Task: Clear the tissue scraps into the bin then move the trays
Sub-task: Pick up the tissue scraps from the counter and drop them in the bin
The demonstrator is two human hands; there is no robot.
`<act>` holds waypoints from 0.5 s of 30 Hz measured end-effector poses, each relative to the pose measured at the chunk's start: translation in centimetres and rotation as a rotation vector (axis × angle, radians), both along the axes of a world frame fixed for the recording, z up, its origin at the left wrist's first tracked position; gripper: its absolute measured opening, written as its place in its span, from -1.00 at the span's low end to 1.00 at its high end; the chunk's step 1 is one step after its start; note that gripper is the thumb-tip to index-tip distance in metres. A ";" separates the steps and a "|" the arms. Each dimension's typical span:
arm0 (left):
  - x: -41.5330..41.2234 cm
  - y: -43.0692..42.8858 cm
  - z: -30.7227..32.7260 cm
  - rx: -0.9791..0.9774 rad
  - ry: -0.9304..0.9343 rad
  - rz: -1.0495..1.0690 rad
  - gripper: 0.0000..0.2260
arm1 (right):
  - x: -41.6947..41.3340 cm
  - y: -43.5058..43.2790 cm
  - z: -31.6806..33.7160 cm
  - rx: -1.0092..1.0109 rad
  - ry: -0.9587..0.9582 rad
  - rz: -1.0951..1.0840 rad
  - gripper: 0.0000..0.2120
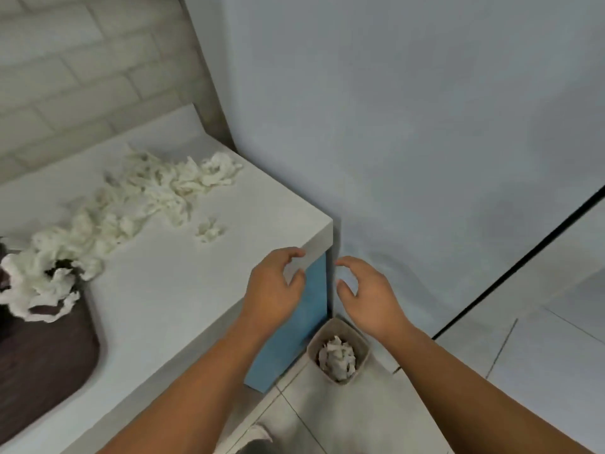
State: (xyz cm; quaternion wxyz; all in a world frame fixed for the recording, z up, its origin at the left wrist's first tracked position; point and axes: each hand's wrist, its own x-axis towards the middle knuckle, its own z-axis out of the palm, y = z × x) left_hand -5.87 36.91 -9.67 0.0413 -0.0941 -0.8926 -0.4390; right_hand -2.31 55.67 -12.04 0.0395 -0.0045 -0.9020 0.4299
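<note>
White tissue scraps (140, 194) lie strewn across the white counter (183, 290), from its far corner down to a dark brown tray (49, 355) at the left edge, where more scraps (39, 283) are heaped on the tray's rim. On the floor below the counter's corner stands a small beige bin (360, 339) with crumpled tissue (339, 357) inside. My left hand (273, 290) hovers over the counter's near corner, fingers loosely curled, holding nothing. My right hand (366, 293) hangs above the bin, also loosely curled with nothing in it.
A blue cabinet side (294, 329) drops below the counter's corner next to the bin. A pale wall (409, 126) rises behind, with a tiled wall (82, 77) at the back left. Light floor tiles (540, 355) spread to the right.
</note>
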 end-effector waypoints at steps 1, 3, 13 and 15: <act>0.0 -1.1 0.7 -0.003 0.015 0.012 -0.71 | -0.3 -0.8 0.8 0.008 0.013 0.029 -0.65; -0.3 -3.4 2.0 -0.011 0.029 0.044 -0.71 | -1.1 -2.6 2.4 0.020 0.025 0.090 -0.66; -3.9 -16.8 4.2 -0.045 0.018 0.215 -0.74 | -8.5 -14.9 5.1 0.116 -0.018 0.258 -0.62; -5.0 -19.4 3.8 -0.053 0.000 0.218 -0.74 | -10.3 -17.6 4.9 0.160 -0.041 0.262 -0.61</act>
